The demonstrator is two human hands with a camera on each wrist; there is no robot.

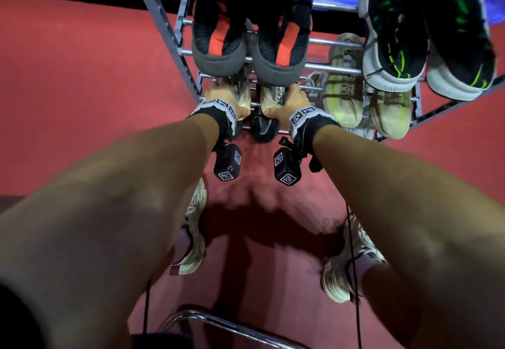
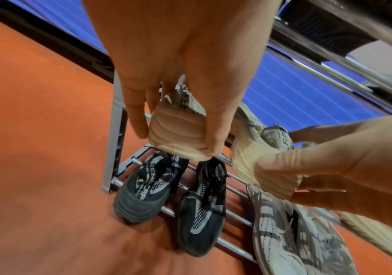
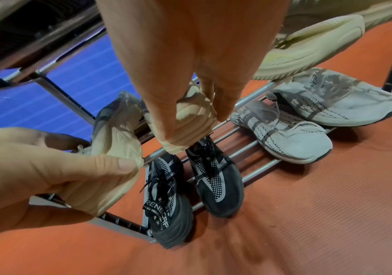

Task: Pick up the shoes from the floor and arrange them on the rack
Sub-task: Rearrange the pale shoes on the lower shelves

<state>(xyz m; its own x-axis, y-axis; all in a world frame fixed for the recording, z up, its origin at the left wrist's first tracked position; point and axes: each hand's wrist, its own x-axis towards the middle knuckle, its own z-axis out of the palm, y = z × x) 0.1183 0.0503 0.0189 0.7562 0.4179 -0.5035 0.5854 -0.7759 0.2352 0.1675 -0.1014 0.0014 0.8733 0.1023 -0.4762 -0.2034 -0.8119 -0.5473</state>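
A: We see the left hand [image 1: 218, 94] pinching the heel of one cream chunky-soled sneaker [image 2: 178, 134], thumb on one side of the heel and fingers on the other. The right hand [image 1: 287, 101] grips the heel of the second cream sneaker [image 3: 185, 121] the same way.

B: Orientation?

A: Both shoes lie on the middle tier of the grey metal-bar shoe rack [image 1: 175, 34]. We read each long axis as running front to back across the bars, toe towards the blue back wall [image 3: 77, 87], heel at the front bar.

B: What is hidden?

A: In the head view the tier above covers both toes, and we see only the heels under the hands. The wrist views cut off the toes too, so we judge the toe direction only probably.

B: Count?

A: Two cream sneakers in hand. Two black-and-red shoes with grey toe caps [image 1: 218, 34] on the tier above. Two black shoes with green streaks and white soles [image 1: 396, 29] to their right. Two pale yellow-green knit shoes [image 1: 344, 89] beside the held pair. Two black mesh shoes [image 2: 148, 186] and two grey striped knit shoes [image 3: 284, 134] on the lowest tier. All stand above the red floor mat [image 1: 82, 75].
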